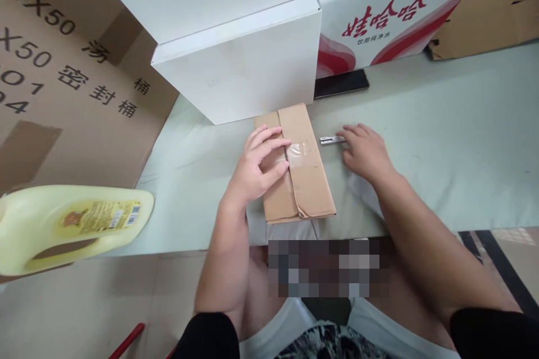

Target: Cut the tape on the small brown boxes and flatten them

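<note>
A small brown cardboard box [309, 188] lies on the pale green cloth, its top seam crossed by clear tape. My left hand [256, 165] rests on the box's left side and top, fingers spread, the fingertips and thumb near the taped seam. To the right of the box, my right hand [365, 151] has its fingers curled at the end of a small flat silver metal tool [330, 140]. That tool lies at the cloth's surface with its other end pointing at the box; its exact kind does not show. Part of it is hidden under my fingers.
White boxes [252, 67] stand behind the cardboard box. A black phone-like slab [343, 84] lies before a red-and-white water carton [396, 28]. At left are a large printed carton [84, 106] and a yellow jug [76, 224]. The green cloth [455, 140] reaches the table's front edge.
</note>
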Tool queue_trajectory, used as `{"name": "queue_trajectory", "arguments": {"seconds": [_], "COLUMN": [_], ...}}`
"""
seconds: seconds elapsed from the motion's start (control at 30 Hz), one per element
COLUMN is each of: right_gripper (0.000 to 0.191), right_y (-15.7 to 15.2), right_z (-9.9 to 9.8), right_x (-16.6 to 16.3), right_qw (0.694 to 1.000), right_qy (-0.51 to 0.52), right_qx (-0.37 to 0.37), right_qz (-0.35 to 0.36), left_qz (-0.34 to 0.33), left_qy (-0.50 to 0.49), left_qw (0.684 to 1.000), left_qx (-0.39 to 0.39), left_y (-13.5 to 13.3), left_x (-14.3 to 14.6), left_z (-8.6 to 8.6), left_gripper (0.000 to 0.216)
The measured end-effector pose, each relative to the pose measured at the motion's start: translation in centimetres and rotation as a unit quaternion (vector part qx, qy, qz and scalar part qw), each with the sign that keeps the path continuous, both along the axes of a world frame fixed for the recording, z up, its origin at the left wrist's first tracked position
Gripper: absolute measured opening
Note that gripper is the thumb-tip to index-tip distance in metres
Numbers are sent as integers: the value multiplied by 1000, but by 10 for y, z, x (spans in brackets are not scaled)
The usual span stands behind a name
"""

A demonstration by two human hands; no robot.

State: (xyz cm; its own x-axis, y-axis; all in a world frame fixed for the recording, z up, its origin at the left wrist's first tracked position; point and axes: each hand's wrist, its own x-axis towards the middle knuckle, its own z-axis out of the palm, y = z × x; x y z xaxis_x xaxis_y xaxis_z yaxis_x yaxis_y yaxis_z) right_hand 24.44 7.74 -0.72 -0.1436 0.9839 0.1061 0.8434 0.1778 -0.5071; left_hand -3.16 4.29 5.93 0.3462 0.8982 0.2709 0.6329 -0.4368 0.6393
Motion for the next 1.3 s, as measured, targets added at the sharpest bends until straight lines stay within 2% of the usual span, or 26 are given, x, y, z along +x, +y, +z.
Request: {"name": "queue_trajectory", "arguments": {"seconds": [0.13,0.27,0.33,0.4,0.53,0.6,0.63,0.7,0.77,0.83,0.87,0.97,1.13,1.3], "right_gripper": [37,39,38,32,8,21,27,28,19,11,9,4,9,9], "right_y": [4,7,7,3,-15,-28,-35,-49,-60,-66,-68,-67,-66,-67], "right_z": [-8,8,23,40,75,89,95,105,110,112,111,105,95,96], "right_x": [5,7,9,10,4,-1,-3,-8,-12,-17,-20,-29,-39,-42], "right_qw": [995,995,993,973,874,839,833,848,892,937,950,960,967,973], "right_qy": [-88,-69,22,172,452,517,529,508,432,331,288,213,171,135], "right_qx": [-33,-29,5,34,89,115,124,136,131,111,105,118,138,131], "right_qz": [-35,-72,-113,-153,-155,-125,-105,-71,-39,23,61,136,129,130], "left_qz": [1,-34,-59,-69,-39,-27,-21,1,29,54,62,79,73,65], "left_qy": [6,-8,-13,-3,38,50,51,38,14,-4,-8,-10,-5,3], "left_qw": [1000,999,998,998,998,997,998,998,999,998,998,997,997,998], "left_qx": [-3,4,2,-4,-31,-42,-45,-43,-32,-18,-14,-21,-24,-14], "left_y": [0,0,0,-1,-4,-6,-8,-11,-16,-20,-22,-25,-25,-25], "left_x": [-1,-3,-4,-5,-1,4,7,14,24,34,38,44,41,38], "left_z": [1,2,3,4,8,9,10,9,8,7,7,8,9,5], "left_gripper": [34,51,61,60,51,51,53,63,78,87,88,87,83,81]}}
